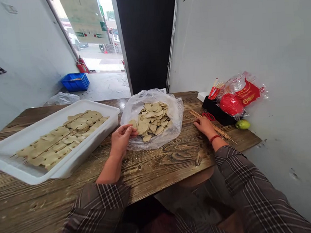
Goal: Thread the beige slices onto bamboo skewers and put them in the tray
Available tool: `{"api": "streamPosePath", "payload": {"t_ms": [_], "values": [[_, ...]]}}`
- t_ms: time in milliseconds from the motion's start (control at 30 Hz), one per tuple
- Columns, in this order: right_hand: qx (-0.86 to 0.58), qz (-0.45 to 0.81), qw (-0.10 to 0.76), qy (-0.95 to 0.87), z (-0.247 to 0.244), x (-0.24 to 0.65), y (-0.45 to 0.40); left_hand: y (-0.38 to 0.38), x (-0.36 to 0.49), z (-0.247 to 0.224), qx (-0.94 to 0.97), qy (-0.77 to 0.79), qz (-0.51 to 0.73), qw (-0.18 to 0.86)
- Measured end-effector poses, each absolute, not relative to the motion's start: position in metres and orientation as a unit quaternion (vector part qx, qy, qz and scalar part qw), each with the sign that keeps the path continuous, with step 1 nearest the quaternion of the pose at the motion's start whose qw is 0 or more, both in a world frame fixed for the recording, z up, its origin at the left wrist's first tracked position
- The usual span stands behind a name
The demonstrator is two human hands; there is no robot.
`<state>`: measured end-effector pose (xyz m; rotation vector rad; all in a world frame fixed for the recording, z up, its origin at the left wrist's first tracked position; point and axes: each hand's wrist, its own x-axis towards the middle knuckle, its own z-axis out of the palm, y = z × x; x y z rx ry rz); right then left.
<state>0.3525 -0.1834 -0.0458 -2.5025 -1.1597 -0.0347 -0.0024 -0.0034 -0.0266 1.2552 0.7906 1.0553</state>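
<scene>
A clear plastic bag (175, 111) lies open on the wooden table, filled with thin beige slices (155, 114). At its left edge, my left hand (121, 139) pinches a beige slice (133, 124) between thumb and fingers. My right hand (204, 126) is to the right of the bag, over a bundle of thin wooden sticks (223, 133), its fingers closed on a stick whose tip points left. On the left, a white tray (65, 166) holds rows of beige slices threaded on sticks (62, 138).
Beyond the right hand are red scissors (208, 116), a black box (221, 115), red packages in clear plastic (232, 104) and a yellow-green fruit (242, 124). A blue crate (75, 83) stands on the floor near the doorway. The wooden table's (170, 165) front edge is close to my body.
</scene>
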Motion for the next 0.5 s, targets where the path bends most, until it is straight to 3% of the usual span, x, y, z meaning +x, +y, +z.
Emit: {"api": "streamPosePath", "payload": {"t_ms": [267, 500], "values": [[-0.91, 0.037, 0.201, -0.362, -0.062, 0.359, -0.17, -0.005, -0.003, -0.028, 0.543, 0.346, 0.458, 0.613], [-0.868, -0.021, 0.388, -0.309, -0.051, 0.355, -0.192, -0.006, -0.001, -0.031, 0.547, 0.342, 0.46, 0.61]]}}
